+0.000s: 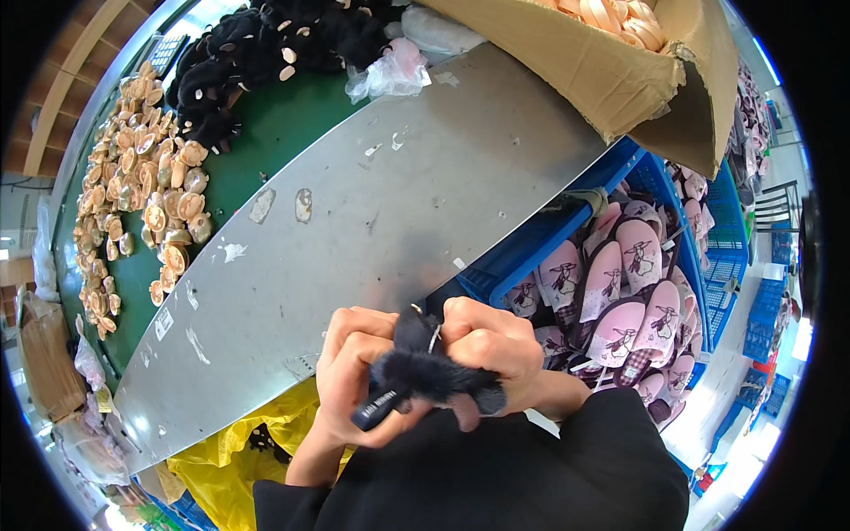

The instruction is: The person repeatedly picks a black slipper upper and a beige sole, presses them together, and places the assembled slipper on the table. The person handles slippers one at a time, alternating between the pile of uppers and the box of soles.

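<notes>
Close to my body, both hands grip a small black plush piece (431, 377) with a dark fabric label and a brownish tab hanging from it. My left hand (351, 361) is closed on its left side, with the thumb under the label. On the other side, my right hand (492, 350) pinches the plush with curled fingers. A thin pale strip or thread shows between the hands near the top of the piece. The fingertips are partly hidden by the fur.
A grey metal table (354, 212) lies ahead. Beyond it, a green surface (274, 124) bears a black plush heap (266, 44) and many tan, shell-like pieces (133, 190). At right stand a cardboard box (567, 53) and a blue crate (496, 274) of pink slippers (620, 332). A yellow bag (221, 460) lies left.
</notes>
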`<action>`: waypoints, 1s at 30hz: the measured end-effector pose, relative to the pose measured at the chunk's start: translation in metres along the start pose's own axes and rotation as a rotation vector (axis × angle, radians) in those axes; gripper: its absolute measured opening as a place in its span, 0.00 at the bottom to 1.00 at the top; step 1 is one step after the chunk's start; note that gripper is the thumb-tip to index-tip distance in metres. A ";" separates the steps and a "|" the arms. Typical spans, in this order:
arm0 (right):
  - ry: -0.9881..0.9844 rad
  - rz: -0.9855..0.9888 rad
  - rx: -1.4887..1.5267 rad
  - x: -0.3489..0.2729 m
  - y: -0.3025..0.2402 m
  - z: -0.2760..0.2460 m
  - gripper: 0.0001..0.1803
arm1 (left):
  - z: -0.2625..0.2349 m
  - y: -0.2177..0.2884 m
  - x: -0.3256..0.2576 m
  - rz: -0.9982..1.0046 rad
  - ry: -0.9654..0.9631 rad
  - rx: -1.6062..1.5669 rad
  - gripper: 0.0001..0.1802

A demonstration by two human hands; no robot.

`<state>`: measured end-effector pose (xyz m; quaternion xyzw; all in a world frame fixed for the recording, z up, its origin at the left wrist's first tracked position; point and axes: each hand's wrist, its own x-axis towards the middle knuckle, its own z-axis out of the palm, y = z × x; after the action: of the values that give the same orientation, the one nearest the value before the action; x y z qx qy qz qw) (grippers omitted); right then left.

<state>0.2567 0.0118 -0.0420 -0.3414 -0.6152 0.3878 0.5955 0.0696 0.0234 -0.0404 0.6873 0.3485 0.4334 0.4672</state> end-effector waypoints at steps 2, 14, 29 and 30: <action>0.063 -0.020 -0.032 0.005 0.003 0.008 0.14 | 0.004 -0.001 0.000 0.018 0.120 0.145 0.16; -0.063 -0.098 -0.012 0.011 0.034 0.005 0.16 | 0.013 -0.001 -0.001 0.120 0.363 0.512 0.10; 0.031 -0.190 -0.191 0.001 0.019 0.025 0.19 | 0.017 -0.010 0.013 -0.037 0.507 0.218 0.14; 0.001 -0.172 -0.228 0.000 0.022 0.017 0.18 | 0.014 -0.015 0.013 -0.076 0.446 0.193 0.13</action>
<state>0.2383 0.0207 -0.0618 -0.3532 -0.6819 0.2628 0.5842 0.0864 0.0343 -0.0534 0.6027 0.5081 0.5212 0.3269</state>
